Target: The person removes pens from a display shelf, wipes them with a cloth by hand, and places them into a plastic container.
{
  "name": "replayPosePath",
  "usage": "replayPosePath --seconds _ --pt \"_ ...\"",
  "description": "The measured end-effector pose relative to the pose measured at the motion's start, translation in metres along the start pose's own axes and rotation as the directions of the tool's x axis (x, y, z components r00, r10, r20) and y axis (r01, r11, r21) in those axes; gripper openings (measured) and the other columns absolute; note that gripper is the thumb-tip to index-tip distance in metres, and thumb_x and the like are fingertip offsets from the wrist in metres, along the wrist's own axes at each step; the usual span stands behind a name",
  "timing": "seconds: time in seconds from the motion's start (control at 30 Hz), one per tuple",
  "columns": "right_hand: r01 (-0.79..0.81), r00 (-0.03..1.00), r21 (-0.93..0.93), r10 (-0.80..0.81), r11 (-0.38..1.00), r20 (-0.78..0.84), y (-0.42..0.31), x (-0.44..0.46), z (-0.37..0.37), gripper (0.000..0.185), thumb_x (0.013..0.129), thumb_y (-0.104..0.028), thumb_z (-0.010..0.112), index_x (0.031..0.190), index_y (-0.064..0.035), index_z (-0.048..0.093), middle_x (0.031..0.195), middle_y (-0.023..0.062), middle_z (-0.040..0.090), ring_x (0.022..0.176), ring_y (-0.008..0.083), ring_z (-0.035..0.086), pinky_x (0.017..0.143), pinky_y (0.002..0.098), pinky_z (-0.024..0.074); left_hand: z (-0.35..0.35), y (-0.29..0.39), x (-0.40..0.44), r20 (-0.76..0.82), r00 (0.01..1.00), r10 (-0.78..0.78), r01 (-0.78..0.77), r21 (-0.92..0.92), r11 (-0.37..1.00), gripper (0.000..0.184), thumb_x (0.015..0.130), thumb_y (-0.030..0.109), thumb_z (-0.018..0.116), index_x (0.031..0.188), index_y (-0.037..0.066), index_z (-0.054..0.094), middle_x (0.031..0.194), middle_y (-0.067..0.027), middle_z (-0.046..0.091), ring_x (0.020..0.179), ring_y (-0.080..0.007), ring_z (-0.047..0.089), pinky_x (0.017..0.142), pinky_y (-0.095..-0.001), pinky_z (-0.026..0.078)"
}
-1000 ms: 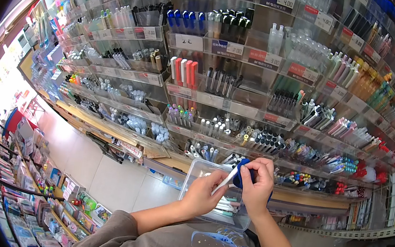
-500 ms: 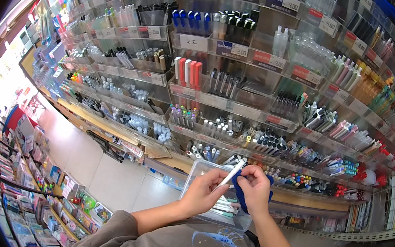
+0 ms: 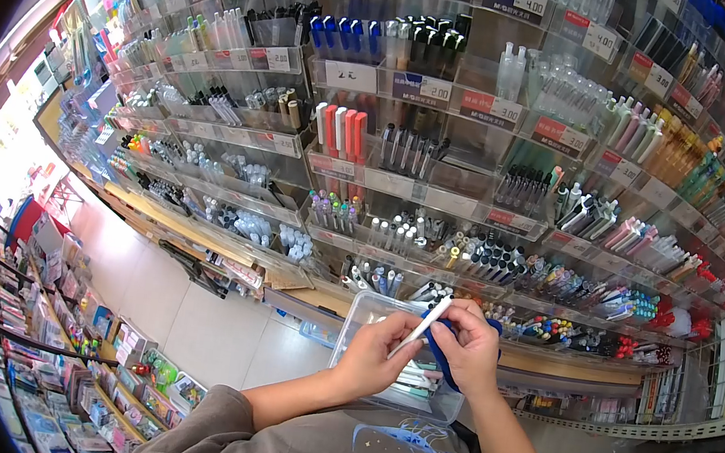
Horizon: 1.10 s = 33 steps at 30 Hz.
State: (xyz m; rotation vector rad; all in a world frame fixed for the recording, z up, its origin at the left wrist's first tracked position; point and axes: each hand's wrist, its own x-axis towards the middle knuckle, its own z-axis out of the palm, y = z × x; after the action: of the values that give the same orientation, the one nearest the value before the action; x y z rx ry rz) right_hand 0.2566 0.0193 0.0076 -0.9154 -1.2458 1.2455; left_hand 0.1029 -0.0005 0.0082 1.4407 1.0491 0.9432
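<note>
Between the thumb and fingers of my left hand (image 3: pixel 372 354) is a white pen (image 3: pixel 435 315), tilted with its upper end pointing up and to the right. My right hand (image 3: pixel 470 348) is closed on a dark blue cloth (image 3: pixel 443 363), with its fingertips against or very close to the pen's side. Part of the cloth hangs below the fingers and part shows behind the hand. Under both hands is a clear plastic box (image 3: pixel 355 316) with several white and green pens (image 3: pixel 418 378) lying in it.
Tiered clear acrylic racks (image 3: pixel 422 184) full of pens, with price labels, rise in front. Below them runs a wooden ledge (image 3: pixel 576 368). A wire basket (image 3: pixel 709 428) stands at the right, and shelves of small packaged goods (image 3: pixel 48 351) at the lower left, beside the tiled floor (image 3: pixel 210 325).
My right hand's fingers have shifted slightly left over the cloth, closer to the pen. My left hand keeps its hold on the pen. The view has moved a little.
</note>
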Motion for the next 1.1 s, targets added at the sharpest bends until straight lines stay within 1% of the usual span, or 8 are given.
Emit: replayPosePath --seconds 0.37,0.57,0.67,0.77,0.87,0.93,1.03,1.1 --pt "-0.012 1.0 0.026 0.011 1.0 0.029 -0.001 0.0 -0.003 0.015 0.075 0.004 0.06 0.09 0.0071 0.058 0.097 0.0064 0.049 0.09 0.0125 0.05 0.08 0.0232 0.0402 0.0 0.01 -0.002 -0.016 0.997 0.078 -0.074 0.148 0.986 0.019 0.084 -0.001 0.053 0.103 -0.002 0.049 0.079 -0.0018 0.058 0.068 -0.0019 0.049 0.057 -0.0158 0.038" --pt "0.018 1.0 0.047 -0.019 0.999 0.011 0.0 0.001 -0.003 0.017 0.076 0.005 0.058 0.094 0.0063 0.055 0.096 0.0071 0.051 0.091 0.0122 0.051 0.079 0.0233 0.0415 0.0 0.003 -0.001 -0.006 1.0 0.019 -0.02 -0.065 0.998 0.019 0.084 0.0 0.052 0.103 -0.002 0.048 0.08 -0.0009 0.058 0.069 -0.0012 0.049 0.058 -0.0154 0.039" --pt "-0.161 0.976 0.278 0.194 0.947 -0.096 -0.012 0.001 -0.005 0.022 0.077 0.005 0.057 0.098 0.0036 0.052 0.095 0.0078 0.054 0.089 0.0118 0.052 0.079 0.0229 0.0425 -0.002 0.005 0.0 -0.026 1.0 -0.008 0.005 -0.11 0.994 0.02 0.085 0.0 0.052 0.104 -0.001 0.048 0.081 -0.0008 0.058 0.07 -0.0009 0.049 0.059 -0.015 0.039" --pt "0.004 0.981 0.3 0.055 0.954 -0.187 -0.04 0.002 -0.001 0.026 0.077 0.005 0.058 0.101 0.0014 0.049 0.093 0.0071 0.055 0.086 0.0111 0.053 0.078 0.0225 0.0428 -0.004 0.001 0.0 -0.016 1.0 -0.025 0.023 -0.105 0.994 0.02 0.085 0.001 0.052 0.104 -0.001 0.048 0.083 -0.0012 0.058 0.071 -0.001 0.05 0.059 -0.0148 0.039" --pt "0.211 0.971 0.227 -0.177 0.951 -0.162 -0.065 0.0 0.006 0.031 0.074 0.006 0.061 0.102 0.0017 0.048 0.104 0.0083 0.046 0.094 0.0128 0.049 0.082 0.0235 0.0413 0.002 0.002 0.002 -0.075 0.997 0.015 -0.025 -0.14 0.99 0.017 0.083 0.001 0.053 0.1 -0.001 0.051 0.074 -0.0026 0.057 0.064 -0.0037 0.047 0.055 -0.0185 0.038" --pt "0.296 0.955 0.196 -0.284 0.935 -0.087 -0.067 0.001 0.011 0.034 0.071 0.008 0.062 0.101 0.0024 0.048 0.109 0.008 0.038 0.1 0.0145 0.045 0.084 0.0245 0.0404 0.0 0.0 0.001 -0.029 1.0 0.005 -0.008 -0.117 0.993 0.019 0.084 0.0 0.052 0.103 -0.001 0.049 0.08 -0.0019 0.057 0.069 -0.002 0.049 0.058 -0.0161 0.039" --pt "0.238 0.963 -0.204 -0.259 0.95 -0.08 -0.036 0.008 0.016 0.027 0.07 0.006 0.064 0.094 0.0014 0.052 0.105 0.0082 0.039 0.094 0.0137 0.046 0.082 0.0243 0.0416 0.0 0.0 0.0 -0.007 1.0 -0.018 0.018 -0.082 0.996 0.02 0.084 -0.001 0.052 0.104 -0.001 0.048 0.081 -0.0017 0.057 0.069 -0.001 0.048 0.057 -0.0149 0.038" --pt "0.251 0.945 -0.347 -0.306 0.903 -0.112 -0.023 0.008 0.018 0.024 0.069 0.004 0.066 0.09 -0.0001 0.054 0.099 0.0077 0.042 0.088 0.0124 0.046 0.076 0.0225 0.0411 0.0 0.003 -0.004 -0.026 1.0 -0.003 0.002 -0.009 1.0 0.02 0.083 0.0 0.053 0.103 -0.001 0.049 0.08 -0.0017 0.057 0.067 -0.0008 0.047 0.055 -0.015 0.036"
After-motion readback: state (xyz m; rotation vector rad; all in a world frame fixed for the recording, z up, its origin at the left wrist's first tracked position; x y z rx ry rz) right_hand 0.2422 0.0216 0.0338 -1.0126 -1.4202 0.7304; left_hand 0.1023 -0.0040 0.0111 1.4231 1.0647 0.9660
